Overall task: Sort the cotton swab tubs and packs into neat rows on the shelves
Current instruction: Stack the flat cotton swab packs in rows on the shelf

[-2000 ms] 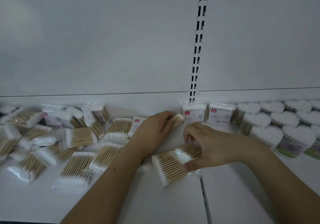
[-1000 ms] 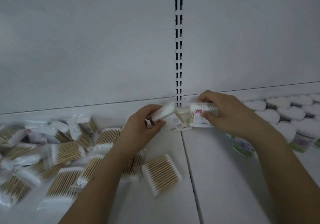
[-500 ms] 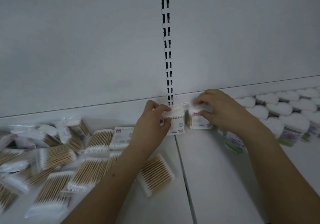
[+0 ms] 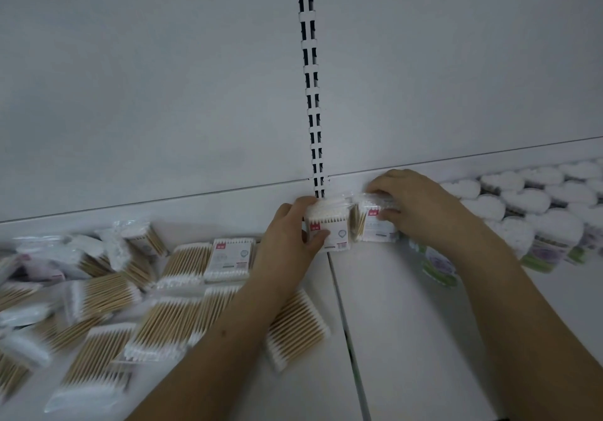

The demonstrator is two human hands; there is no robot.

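Two crinkly clear swab packs, upright side by side at frame centre against the shelf's back wall: left pack (image 4: pixel 329 225) gripped by left hand (image 4: pixel 288 234), right pack (image 4: pixel 375 221) pinched by right hand (image 4: pixel 414 208). Bare white shelf (image 4: pixel 408 322) below. Loose packs (image 4: pixel 130 290) heaped lower left; heart-shaped tubs (image 4: pixel 528 198) ranked right.

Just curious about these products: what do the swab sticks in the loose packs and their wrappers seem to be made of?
Swab sticks: tan and matte, probably wood or bamboo, with white cotton-like tips. Wrappers: thin clear plastic film, judging by the glossy crinkles and sticks showing through.
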